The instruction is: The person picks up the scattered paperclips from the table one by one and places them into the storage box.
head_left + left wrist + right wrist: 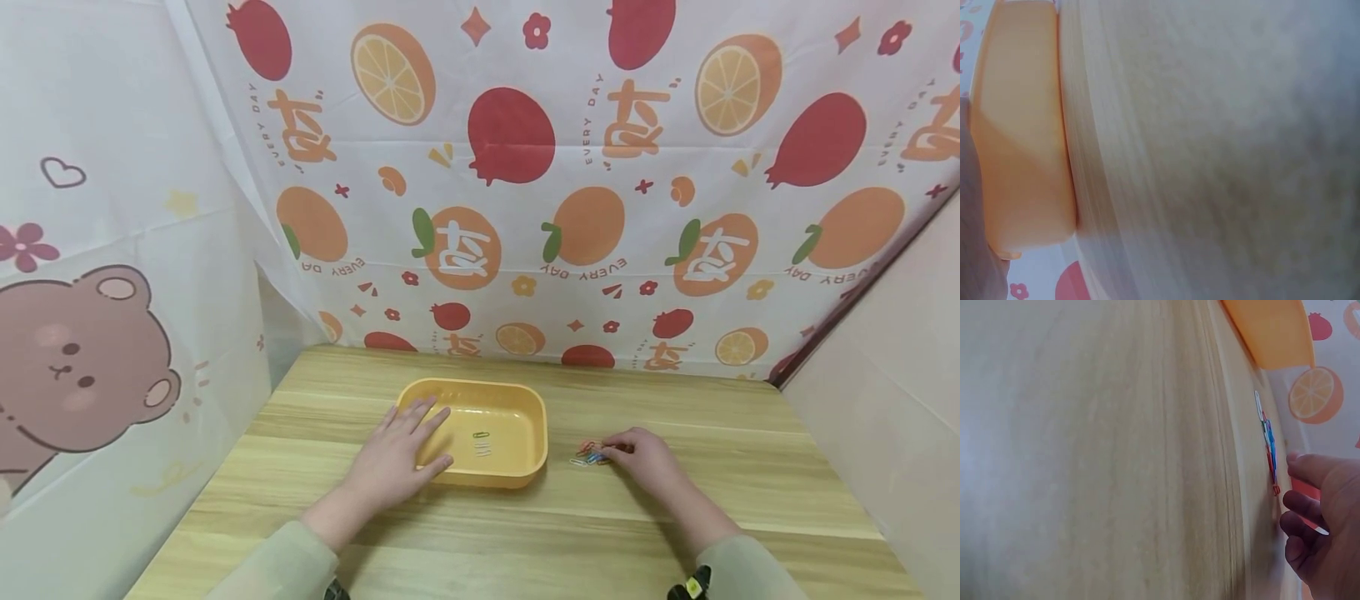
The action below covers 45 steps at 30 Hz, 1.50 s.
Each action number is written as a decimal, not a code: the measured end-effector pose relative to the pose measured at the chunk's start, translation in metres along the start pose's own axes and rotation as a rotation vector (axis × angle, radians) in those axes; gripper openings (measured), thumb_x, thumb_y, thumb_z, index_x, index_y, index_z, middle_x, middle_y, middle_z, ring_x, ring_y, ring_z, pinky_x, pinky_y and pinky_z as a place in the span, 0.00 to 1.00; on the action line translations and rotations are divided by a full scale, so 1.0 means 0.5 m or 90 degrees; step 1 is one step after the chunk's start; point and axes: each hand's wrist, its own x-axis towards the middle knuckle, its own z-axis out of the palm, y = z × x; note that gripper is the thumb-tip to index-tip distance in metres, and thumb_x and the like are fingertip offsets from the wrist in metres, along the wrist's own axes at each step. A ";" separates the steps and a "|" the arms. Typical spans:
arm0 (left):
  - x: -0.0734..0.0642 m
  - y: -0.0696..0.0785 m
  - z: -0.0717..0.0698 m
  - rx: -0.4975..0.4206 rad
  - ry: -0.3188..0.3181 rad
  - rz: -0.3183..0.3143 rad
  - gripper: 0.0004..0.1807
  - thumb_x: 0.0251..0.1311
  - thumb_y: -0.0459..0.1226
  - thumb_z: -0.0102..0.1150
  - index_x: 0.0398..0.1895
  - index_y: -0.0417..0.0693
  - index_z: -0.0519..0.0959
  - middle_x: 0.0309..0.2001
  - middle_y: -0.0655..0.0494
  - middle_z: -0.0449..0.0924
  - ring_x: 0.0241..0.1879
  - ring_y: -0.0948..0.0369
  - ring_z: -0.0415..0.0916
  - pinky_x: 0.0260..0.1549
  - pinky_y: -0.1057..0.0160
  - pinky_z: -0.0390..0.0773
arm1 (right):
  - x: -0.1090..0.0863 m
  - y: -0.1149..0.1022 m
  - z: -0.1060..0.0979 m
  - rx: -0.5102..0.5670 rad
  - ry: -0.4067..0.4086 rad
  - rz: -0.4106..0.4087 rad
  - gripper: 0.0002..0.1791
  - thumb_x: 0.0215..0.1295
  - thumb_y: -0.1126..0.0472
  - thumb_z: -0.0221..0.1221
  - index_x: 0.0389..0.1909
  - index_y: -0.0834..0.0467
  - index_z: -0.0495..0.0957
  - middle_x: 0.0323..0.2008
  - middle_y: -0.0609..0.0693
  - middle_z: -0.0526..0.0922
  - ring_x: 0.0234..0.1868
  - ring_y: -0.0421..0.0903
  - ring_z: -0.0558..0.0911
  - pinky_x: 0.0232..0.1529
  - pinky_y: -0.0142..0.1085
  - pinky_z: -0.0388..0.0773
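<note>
My left hand [395,461] lies with spread fingers over the left side of a yellow plastic tray [480,478], its fingertips past the rim. Inside that tray are a green paper clip [481,434] and several pale paper clips [482,448] in a short row. To the tray's right, a small pile of paper clips [590,454] in red, blue, white and other colours lies on the table. My right hand [643,456] is at the pile's right edge. In the right wrist view its thumb and bent fingers [1302,506] stand apart beside the clips, with nothing seen between them.
The tray and clips stand on a wood-grain table [480,533]. A white cloth with fruit prints [525,208] hangs behind it. A cloth with a bear print [90,358] hangs on the left, and a pale panel [885,400] borders the right side.
</note>
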 end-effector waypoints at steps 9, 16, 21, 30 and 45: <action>0.000 0.000 0.005 0.001 -0.003 0.001 0.40 0.64 0.61 0.56 0.76 0.59 0.61 0.76 0.51 0.56 0.75 0.49 0.52 0.74 0.43 0.43 | 0.009 -0.002 0.001 -0.040 -0.014 -0.003 0.06 0.62 0.55 0.68 0.38 0.48 0.89 0.34 0.41 0.82 0.38 0.40 0.78 0.44 0.44 0.78; 0.000 -0.001 0.001 0.011 -0.005 0.002 0.40 0.64 0.63 0.53 0.76 0.59 0.61 0.76 0.51 0.56 0.75 0.51 0.51 0.73 0.42 0.46 | 0.015 -0.005 0.005 -0.053 -0.015 -0.024 0.05 0.62 0.54 0.68 0.36 0.49 0.89 0.32 0.41 0.81 0.37 0.41 0.79 0.44 0.45 0.78; 0.002 -0.001 -0.002 0.012 -0.006 0.004 0.40 0.65 0.63 0.52 0.76 0.59 0.61 0.76 0.50 0.57 0.75 0.50 0.52 0.73 0.43 0.45 | 0.016 -0.008 0.006 -0.059 -0.016 -0.031 0.04 0.61 0.55 0.69 0.34 0.49 0.89 0.31 0.41 0.80 0.35 0.40 0.78 0.43 0.44 0.78; 0.002 -0.004 -0.002 0.012 -0.008 0.002 0.40 0.64 0.62 0.54 0.76 0.59 0.62 0.76 0.52 0.56 0.75 0.50 0.52 0.73 0.43 0.45 | 0.019 -0.015 0.007 -0.080 -0.029 -0.016 0.03 0.61 0.55 0.68 0.34 0.48 0.89 0.30 0.42 0.79 0.35 0.40 0.77 0.42 0.43 0.78; 0.001 -0.004 -0.002 0.012 -0.005 0.004 0.40 0.64 0.62 0.54 0.76 0.59 0.62 0.76 0.51 0.56 0.75 0.49 0.53 0.73 0.42 0.45 | 0.023 -0.021 0.008 -0.086 -0.027 -0.020 0.04 0.63 0.56 0.67 0.32 0.50 0.89 0.29 0.41 0.78 0.34 0.39 0.76 0.41 0.42 0.78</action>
